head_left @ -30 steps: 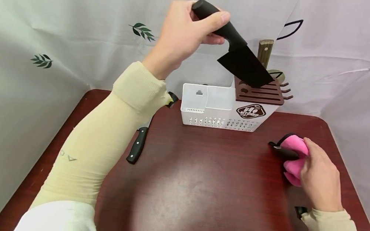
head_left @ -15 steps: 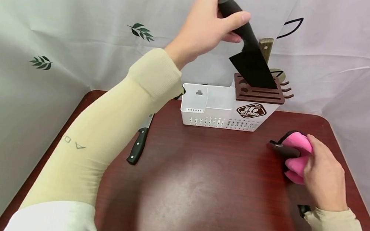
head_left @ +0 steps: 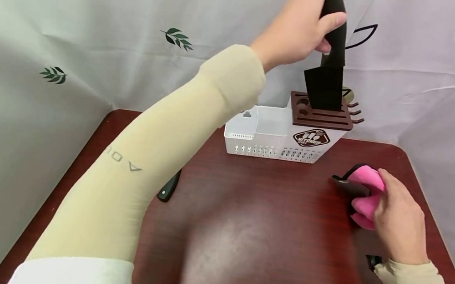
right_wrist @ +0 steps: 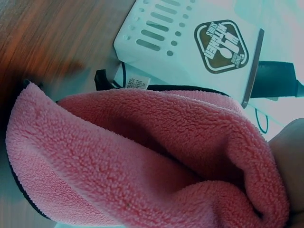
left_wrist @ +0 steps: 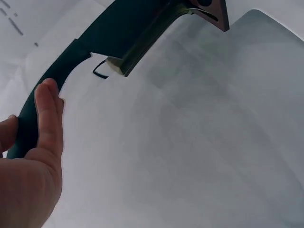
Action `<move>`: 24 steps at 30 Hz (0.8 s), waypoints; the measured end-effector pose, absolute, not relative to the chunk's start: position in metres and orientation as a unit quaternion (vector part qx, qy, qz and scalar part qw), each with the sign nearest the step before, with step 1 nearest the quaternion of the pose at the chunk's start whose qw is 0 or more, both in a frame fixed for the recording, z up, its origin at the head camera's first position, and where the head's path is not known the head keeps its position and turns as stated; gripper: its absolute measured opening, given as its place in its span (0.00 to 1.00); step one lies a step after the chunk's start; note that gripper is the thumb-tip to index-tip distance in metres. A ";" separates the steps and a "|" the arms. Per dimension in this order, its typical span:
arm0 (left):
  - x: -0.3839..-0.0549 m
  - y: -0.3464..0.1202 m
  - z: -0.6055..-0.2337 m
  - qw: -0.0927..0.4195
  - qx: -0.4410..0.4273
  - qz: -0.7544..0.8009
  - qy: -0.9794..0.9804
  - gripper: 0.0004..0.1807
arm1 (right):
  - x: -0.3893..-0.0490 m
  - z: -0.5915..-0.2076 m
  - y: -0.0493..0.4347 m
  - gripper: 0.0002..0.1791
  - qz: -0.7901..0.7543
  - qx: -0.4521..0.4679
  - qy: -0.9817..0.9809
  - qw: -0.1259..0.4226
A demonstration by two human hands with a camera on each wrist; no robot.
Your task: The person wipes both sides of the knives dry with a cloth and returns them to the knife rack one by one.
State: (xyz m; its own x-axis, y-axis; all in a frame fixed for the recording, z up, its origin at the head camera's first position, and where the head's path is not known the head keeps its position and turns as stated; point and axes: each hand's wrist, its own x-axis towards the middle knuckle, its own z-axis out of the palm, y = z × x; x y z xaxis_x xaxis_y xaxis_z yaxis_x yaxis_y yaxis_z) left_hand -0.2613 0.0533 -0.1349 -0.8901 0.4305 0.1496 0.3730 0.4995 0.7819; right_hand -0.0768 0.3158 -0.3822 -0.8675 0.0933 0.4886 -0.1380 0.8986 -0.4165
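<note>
My left hand (head_left: 300, 30) grips the handle of a black kitchen knife (head_left: 324, 89). The broad blade hangs nearly upright, its lower end at the slots of the brown top (head_left: 301, 121) of a white knife holder (head_left: 270, 144). From the left wrist, fingers and thumb show on either side of the knife handle (left_wrist: 29, 121). My right hand (head_left: 401, 218) holds a folded pink fleece cloth (head_left: 365, 204) with black edging, low over the table at the right. That cloth (right_wrist: 118, 156) fills much of the right wrist view and covers most of the hand there.
A second knife (head_left: 168, 189) with a black riveted handle lies on the red-brown table (head_left: 251, 235), partly hidden by my left sleeve. A wooden handle (left_wrist: 116, 66) stands behind the held blade. Brown hooks (head_left: 355, 113) project from the holder's right side. Pale curtains (head_left: 111, 21) enclose the table.
My left hand has moved right and up, swinging the knife from a slant to nearly upright over the holder's slots. The right hand and cloth have barely moved.
</note>
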 end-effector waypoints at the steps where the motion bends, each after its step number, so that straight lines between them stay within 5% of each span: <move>1: -0.262 0.057 -0.135 0.035 0.235 0.429 0.871 0.25 | -0.077 -0.382 0.315 0.26 0.225 0.015 -0.939 0.260; 15: -0.258 0.112 -0.152 0.003 0.302 0.249 0.920 0.22 | -0.073 -0.383 0.318 0.26 0.216 0.025 -0.942 0.257; 24: -0.253 0.135 -0.182 0.047 0.310 0.214 0.925 0.20 | -0.071 -0.384 0.321 0.26 0.219 0.024 -0.942 0.252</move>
State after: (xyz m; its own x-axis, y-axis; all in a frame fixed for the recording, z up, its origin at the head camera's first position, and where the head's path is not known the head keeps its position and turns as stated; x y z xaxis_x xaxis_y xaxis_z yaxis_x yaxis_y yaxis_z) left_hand -0.2534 0.1349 -0.1822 -0.8040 0.5928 0.0460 0.5529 0.7170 0.4245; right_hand -0.0707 0.3210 -0.3841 -0.8714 0.0658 0.4861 -0.1550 0.9033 -0.4001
